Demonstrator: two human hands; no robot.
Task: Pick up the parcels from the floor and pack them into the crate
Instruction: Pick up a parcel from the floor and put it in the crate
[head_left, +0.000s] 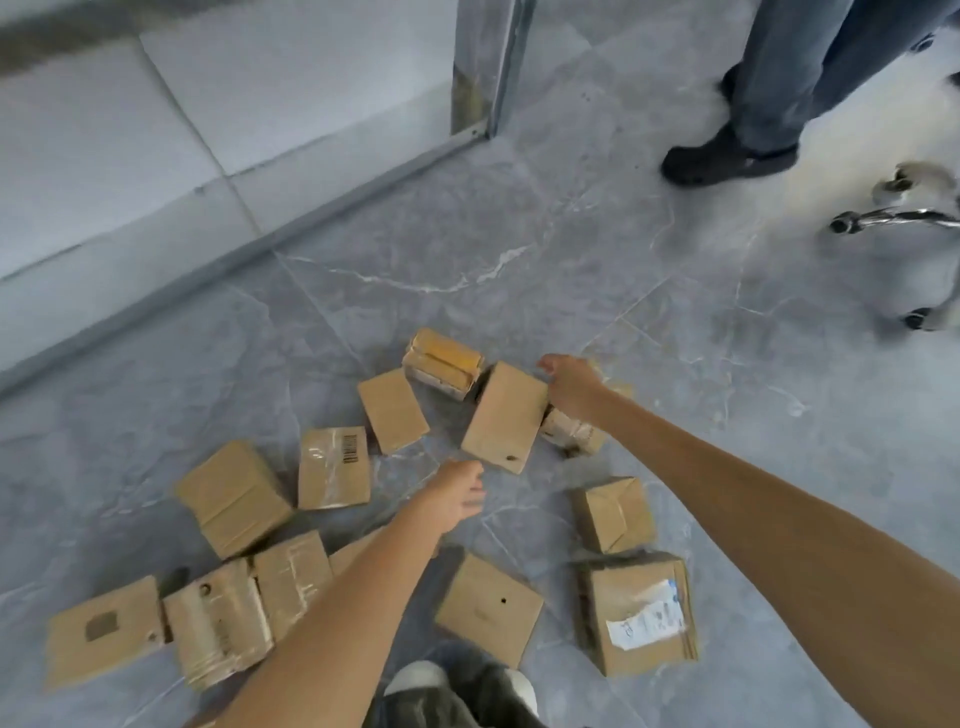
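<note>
Reaching over brown cardboard parcels (332, 467) scattered on the grey marble-tiled floor (597, 249), I clasp the top edge of a tilted plain cardboard box (504, 415) with my right hand (569, 387); my left hand (457, 493) hovers just below it, fingers loosely curled, holding nothing.

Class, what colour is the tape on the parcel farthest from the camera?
Yellow tape across the farthest parcel, seen in the head view.
</note>
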